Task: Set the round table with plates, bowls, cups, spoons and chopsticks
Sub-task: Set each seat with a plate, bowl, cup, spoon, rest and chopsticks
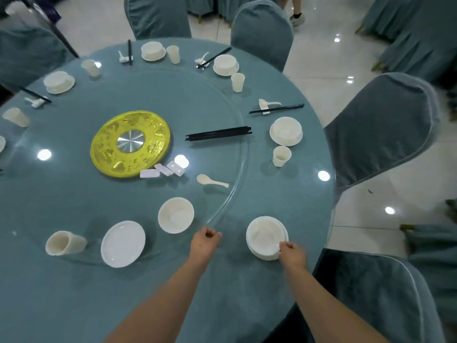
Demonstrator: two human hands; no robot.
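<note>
- Both forearms reach in from the near edge of the round table, which wears a blue-green cloth.
- The right hand pinches the near rim of a white bowl sitting on a plate, on the cloth just outside the glass turntable.
- The left hand curls its fingers at the near edge of the turntable; whether they actually grip the glass cannot be told.
- On the turntable near the left hand lie an empty white bowl, a bare white plate and a cup tipped on its side.
- A loose white spoon lies on the turntable beyond the empty bowl, and a bundle of black chopsticks lies farther in.
- A gold disc with a silver centre marks the middle of the turntable, with small white rests touching its near edge.
- Outside the turntable to the right stands a finished setting: bowl on plate, cup, and spoon with chopsticks.
- More such settings ring the far side of the turntable.
- Covered chairs stand around the table.
</note>
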